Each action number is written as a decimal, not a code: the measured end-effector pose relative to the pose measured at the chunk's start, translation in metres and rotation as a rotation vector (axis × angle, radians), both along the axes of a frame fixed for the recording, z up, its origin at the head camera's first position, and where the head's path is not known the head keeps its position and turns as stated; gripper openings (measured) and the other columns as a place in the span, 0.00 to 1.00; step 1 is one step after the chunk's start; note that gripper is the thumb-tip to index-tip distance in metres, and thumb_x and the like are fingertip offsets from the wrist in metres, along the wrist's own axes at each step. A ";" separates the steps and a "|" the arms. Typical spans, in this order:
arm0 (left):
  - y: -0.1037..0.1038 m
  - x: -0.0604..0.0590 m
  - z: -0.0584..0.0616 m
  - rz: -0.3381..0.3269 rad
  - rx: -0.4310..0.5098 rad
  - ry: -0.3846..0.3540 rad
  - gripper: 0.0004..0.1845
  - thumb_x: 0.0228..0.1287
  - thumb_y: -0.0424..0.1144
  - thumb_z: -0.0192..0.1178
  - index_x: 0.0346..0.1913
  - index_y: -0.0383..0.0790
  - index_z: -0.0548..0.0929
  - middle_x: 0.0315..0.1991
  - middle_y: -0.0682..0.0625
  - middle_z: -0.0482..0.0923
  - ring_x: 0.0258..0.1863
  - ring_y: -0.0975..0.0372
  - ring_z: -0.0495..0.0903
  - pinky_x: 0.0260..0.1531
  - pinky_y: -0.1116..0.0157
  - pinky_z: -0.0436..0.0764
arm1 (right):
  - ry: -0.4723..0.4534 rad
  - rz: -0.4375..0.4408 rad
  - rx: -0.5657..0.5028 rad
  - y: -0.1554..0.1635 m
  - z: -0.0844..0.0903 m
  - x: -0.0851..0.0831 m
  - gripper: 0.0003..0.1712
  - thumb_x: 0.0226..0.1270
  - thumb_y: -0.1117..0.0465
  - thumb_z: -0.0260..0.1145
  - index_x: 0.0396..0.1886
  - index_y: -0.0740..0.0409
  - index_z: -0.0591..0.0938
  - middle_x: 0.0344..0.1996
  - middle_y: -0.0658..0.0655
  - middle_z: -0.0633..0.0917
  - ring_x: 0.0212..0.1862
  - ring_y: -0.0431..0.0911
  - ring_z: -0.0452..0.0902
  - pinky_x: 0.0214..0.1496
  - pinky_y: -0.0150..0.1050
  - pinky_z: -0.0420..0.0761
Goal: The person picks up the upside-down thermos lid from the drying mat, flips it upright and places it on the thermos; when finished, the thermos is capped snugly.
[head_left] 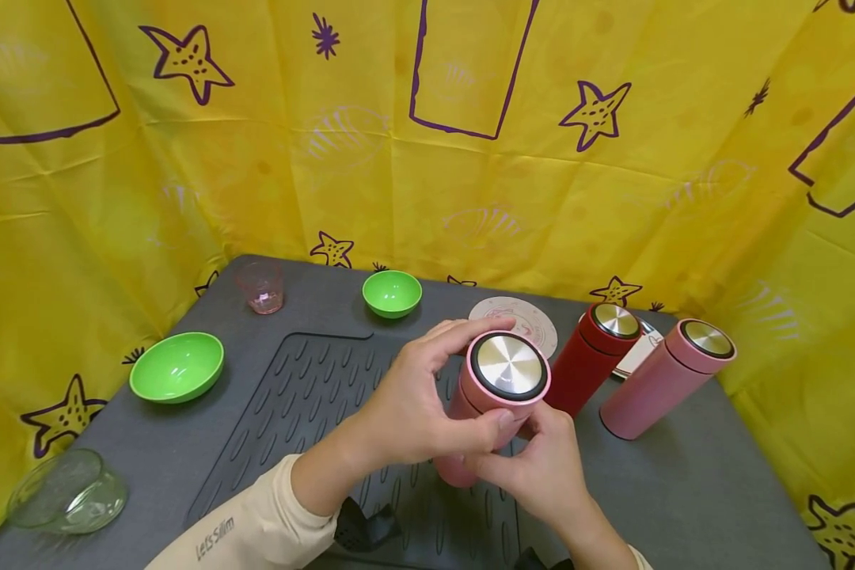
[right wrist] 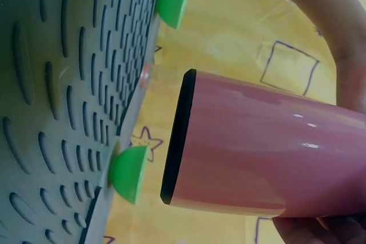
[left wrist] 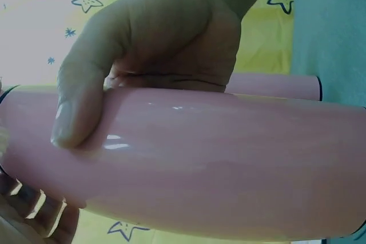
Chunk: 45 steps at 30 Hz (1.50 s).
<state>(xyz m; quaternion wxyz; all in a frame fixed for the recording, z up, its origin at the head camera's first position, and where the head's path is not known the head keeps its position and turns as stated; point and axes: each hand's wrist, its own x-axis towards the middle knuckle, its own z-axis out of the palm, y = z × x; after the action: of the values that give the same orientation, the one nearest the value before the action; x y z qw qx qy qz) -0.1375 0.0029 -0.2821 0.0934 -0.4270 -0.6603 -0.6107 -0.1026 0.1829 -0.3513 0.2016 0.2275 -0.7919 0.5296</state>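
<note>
Both hands hold a pink thermos [head_left: 511, 366] with a brushed-metal disc on its lid, over the ribbed mat. My left hand [head_left: 399, 408] grips it near the lid, thumb across the front in the left wrist view. Lower down, my right hand [head_left: 545, 467] holds the thermos; only some of its fingers [right wrist: 311, 231] show beneath the body in the right wrist view. The black-rimmed base stands off the mat there. Just right of the hands is a red thermos [head_left: 584, 368], and beyond it a second pink thermos [head_left: 659, 388].
A dark ribbed drying mat [head_left: 313, 388] lies on the grey table. Around it are two green bowls [head_left: 392, 294], [head_left: 176, 368], a small pink glass [head_left: 264, 293], a clear glass bowl [head_left: 67, 495] and a patterned plate [head_left: 502, 309]. A white dish [head_left: 641, 355] is partly hidden behind the thermoses. Yellow cloth walls surround the table.
</note>
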 end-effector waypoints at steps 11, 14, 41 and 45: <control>0.006 0.005 -0.002 0.139 0.011 -0.128 0.41 0.39 0.39 0.81 0.57 0.46 0.68 0.52 0.56 0.71 0.55 0.62 0.71 0.52 0.60 0.76 | -0.003 -0.008 0.042 -0.001 0.002 -0.001 0.32 0.40 0.63 0.82 0.50 0.48 0.83 0.42 0.46 0.86 0.43 0.44 0.82 0.42 0.39 0.83; 0.005 0.004 -0.003 0.181 0.000 -0.072 0.37 0.39 0.40 0.80 0.55 0.46 0.72 0.51 0.58 0.74 0.53 0.62 0.72 0.49 0.60 0.77 | -0.014 -0.015 0.032 -0.001 0.003 -0.001 0.32 0.41 0.64 0.82 0.50 0.48 0.82 0.42 0.46 0.86 0.44 0.43 0.82 0.41 0.39 0.83; 0.005 0.003 0.000 0.209 0.004 -0.049 0.36 0.39 0.41 0.81 0.56 0.45 0.78 0.49 0.59 0.79 0.50 0.63 0.76 0.47 0.62 0.79 | -0.036 -0.053 0.039 0.000 0.000 -0.006 0.31 0.41 0.63 0.81 0.49 0.47 0.83 0.42 0.44 0.86 0.43 0.43 0.82 0.38 0.41 0.84; 0.001 -0.002 0.000 0.143 -0.024 -0.011 0.35 0.42 0.40 0.78 0.59 0.46 0.80 0.50 0.59 0.81 0.50 0.64 0.77 0.46 0.62 0.79 | -0.070 -0.018 0.006 0.001 -0.001 -0.005 0.29 0.42 0.63 0.81 0.47 0.46 0.83 0.40 0.45 0.87 0.42 0.44 0.83 0.38 0.41 0.84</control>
<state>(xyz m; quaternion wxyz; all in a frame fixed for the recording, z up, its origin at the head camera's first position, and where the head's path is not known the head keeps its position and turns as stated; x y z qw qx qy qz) -0.1393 0.0038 -0.2818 0.1279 -0.3766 -0.6968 -0.5968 -0.1073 0.1840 -0.3520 0.1776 0.2024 -0.8022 0.5329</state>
